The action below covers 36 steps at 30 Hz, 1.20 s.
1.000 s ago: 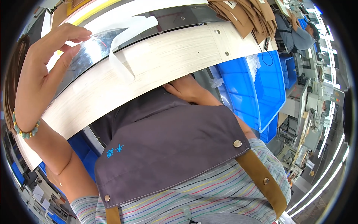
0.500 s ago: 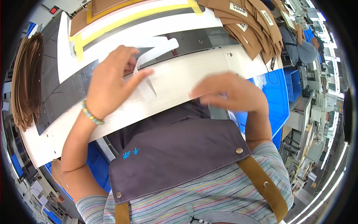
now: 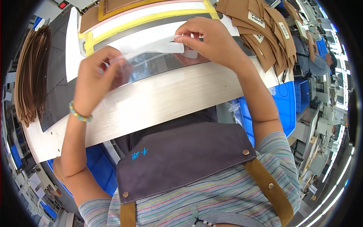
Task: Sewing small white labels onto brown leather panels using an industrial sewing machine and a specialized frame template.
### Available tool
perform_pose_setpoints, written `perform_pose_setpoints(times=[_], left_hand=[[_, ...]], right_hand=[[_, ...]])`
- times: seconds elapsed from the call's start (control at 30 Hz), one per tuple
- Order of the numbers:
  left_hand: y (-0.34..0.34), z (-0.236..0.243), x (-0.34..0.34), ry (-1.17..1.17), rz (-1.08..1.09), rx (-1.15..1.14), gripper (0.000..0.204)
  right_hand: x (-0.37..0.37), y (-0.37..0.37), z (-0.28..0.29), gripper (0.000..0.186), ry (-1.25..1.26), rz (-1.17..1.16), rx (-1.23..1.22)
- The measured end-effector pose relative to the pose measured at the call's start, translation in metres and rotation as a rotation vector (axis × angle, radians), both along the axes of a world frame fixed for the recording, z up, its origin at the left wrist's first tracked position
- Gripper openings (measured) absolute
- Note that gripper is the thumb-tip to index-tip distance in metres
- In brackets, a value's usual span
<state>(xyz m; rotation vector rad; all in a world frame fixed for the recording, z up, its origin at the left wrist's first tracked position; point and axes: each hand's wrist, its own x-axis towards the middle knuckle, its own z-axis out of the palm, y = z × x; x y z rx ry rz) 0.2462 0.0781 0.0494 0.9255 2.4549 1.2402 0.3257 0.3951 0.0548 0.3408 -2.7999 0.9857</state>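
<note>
Got this milky-white, kinda see-through strip (image 3: 170, 47) with a rounded corner running between my hands. My right hand (image 3: 211, 38) pinches its edge; my left hand (image 3: 94, 75) is blurry by the other end, can't tell if it's gripping.

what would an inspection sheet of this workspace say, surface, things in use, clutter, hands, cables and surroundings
Surface: pale tabletop with shiny plate.
Job's things: white strip between both hands; yellow-taped white sheet farther back.
Clutter: stacked brown pieces at left, labelled brown pieces at right.
Hands: right hand pinches the strip; left hand blurred near its left end, grip unclear.
Cables: thin dark cord by table's right end.
Surroundings: blue bin beside table, right; another person beyond.
</note>
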Motion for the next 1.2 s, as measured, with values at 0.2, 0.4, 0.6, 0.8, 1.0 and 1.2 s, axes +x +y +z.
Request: perform_pose_setpoints(times=[0.2,0.4,0.6,0.8,1.0,1.2], left_hand=[[-0.020,0.003,-0.028,0.797,0.156,-0.204,0.031],[-0.033,-0.003,0.062,0.761,-0.288,-0.316,0.071],[-0.041,-0.026,0.097,0.719,-0.465,-0.247,0.058],[-0.025,-0.023,0.081,0.649,-0.224,-0.179,0.040],[-0.024,-0.014,0.067,0.508,-0.299,-0.120,0.036],[-0.004,0.026,0.016,0.897,-0.147,-0.261,0.040]], right_hand=[[-0.013,0.000,-0.020,0.036,0.571,0.029,0.292],[0.064,-0.033,-0.026,0.037,0.427,0.440,0.288],[0.107,-0.024,-0.036,0.033,0.351,0.392,0.478],[0.092,-0.037,-0.030,0.027,0.381,0.327,0.446],[0.055,-0.025,-0.001,0.022,0.348,0.417,0.432],[0.003,-0.017,0.015,0.031,0.458,0.225,0.419]])
